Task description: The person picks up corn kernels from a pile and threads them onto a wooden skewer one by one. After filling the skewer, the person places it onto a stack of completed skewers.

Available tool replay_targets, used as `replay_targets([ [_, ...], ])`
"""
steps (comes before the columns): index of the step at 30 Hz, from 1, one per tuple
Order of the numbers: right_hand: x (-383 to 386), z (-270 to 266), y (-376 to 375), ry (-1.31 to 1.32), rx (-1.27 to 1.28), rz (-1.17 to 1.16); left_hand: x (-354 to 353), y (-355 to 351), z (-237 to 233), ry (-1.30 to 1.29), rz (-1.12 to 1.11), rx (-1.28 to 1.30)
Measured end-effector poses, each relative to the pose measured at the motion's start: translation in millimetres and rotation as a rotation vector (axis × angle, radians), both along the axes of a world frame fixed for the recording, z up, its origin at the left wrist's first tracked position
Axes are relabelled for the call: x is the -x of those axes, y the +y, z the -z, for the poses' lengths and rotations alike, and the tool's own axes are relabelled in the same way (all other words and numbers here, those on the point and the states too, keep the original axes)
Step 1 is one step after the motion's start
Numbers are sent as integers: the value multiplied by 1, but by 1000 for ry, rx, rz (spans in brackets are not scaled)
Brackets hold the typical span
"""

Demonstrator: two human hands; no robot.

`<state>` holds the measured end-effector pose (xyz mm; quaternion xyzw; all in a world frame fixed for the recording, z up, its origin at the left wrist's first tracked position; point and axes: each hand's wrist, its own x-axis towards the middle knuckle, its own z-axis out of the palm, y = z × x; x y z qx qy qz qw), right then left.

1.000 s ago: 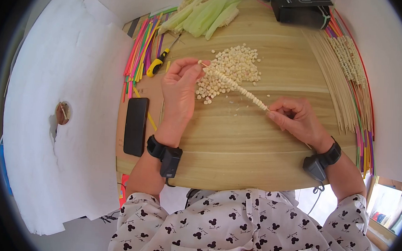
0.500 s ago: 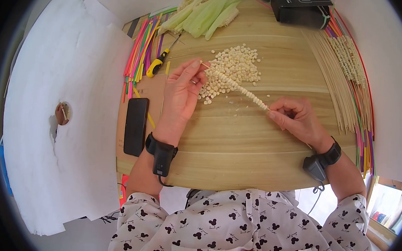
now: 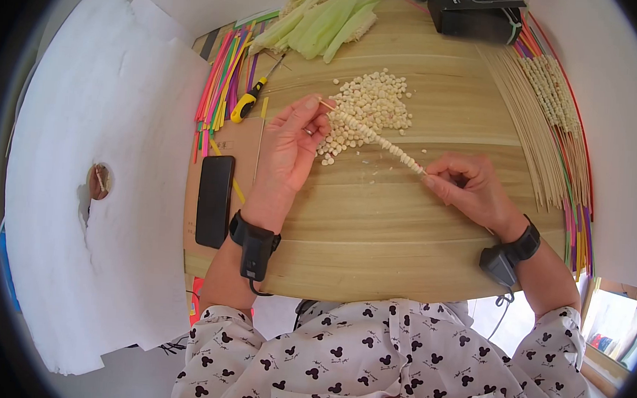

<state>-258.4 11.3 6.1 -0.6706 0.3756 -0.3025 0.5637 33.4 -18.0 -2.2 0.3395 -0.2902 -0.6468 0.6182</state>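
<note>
A thin wooden skewer (image 3: 385, 143) threaded with pale corn kernels slants across the middle, over the wooden table. Its bare upper-left end is pinched in my left hand (image 3: 295, 135) between thumb and forefinger. My right hand (image 3: 472, 188) grips the lower-right end, just past the last kernels, and a bit of bare stick shows below that hand. Loose kernels (image 3: 383, 101) lie in a pile behind the skewer, partly hidden by my left hand.
Left: a black phone (image 3: 215, 200), a yellow-black screwdriver (image 3: 248, 101), coloured strips (image 3: 228, 69). Corn husks (image 3: 329, 24) lie at the back, near a black box (image 3: 474, 17). Right: bare sticks (image 3: 524, 124) and kernel-threaded sticks (image 3: 555, 93). A white sheet (image 3: 110, 259) stands far left.
</note>
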Motion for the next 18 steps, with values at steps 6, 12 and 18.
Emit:
replay_targets([
  [6,0,-1,1,-3,-6,8,1,1,-1,-27,9,9],
  [12,0,-3,1,16,21,2,4,3,-4,-40,13,16],
  [18,0,-2,1,24,50,-1,5,4,-6,-56,12,13],
])
